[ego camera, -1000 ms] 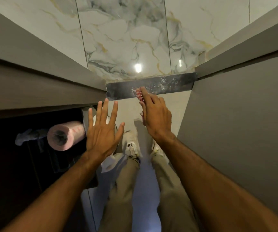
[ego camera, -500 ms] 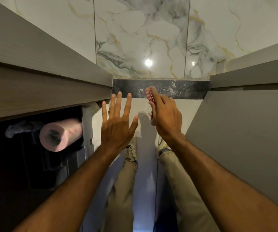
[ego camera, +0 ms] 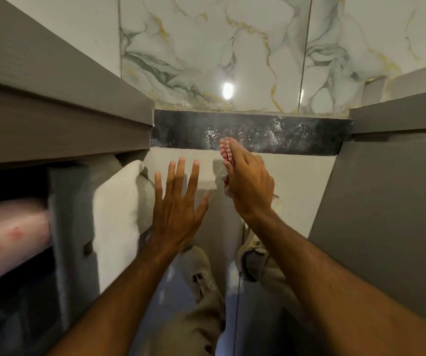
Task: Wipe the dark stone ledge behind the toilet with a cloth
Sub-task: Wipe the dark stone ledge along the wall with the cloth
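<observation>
A dark speckled stone ledge (ego camera: 296, 132) runs across the back wall below the marble tiles, between two grey panels. My right hand (ego camera: 249, 183) is shut on a red-and-white checked cloth (ego camera: 225, 149), whose folded tip sticks out past my fingertips and touches the ledge's front edge near its middle. My left hand (ego camera: 178, 204) hangs open beside it, fingers spread, below the ledge and touching nothing.
A grey cabinet (ego camera: 52, 111) juts out on the left, with a pink paper roll (ego camera: 6, 232) in its open recess and a white towel (ego camera: 119, 206) beside it. A grey panel (ego camera: 386, 214) closes the right side. My legs and shoes (ego camera: 201, 268) are below.
The view has moved closer and tilted up, so the ledge looks wider. My right hand with the cloth has stayed at the ledge's front edge; my left hand stays open beside it.
</observation>
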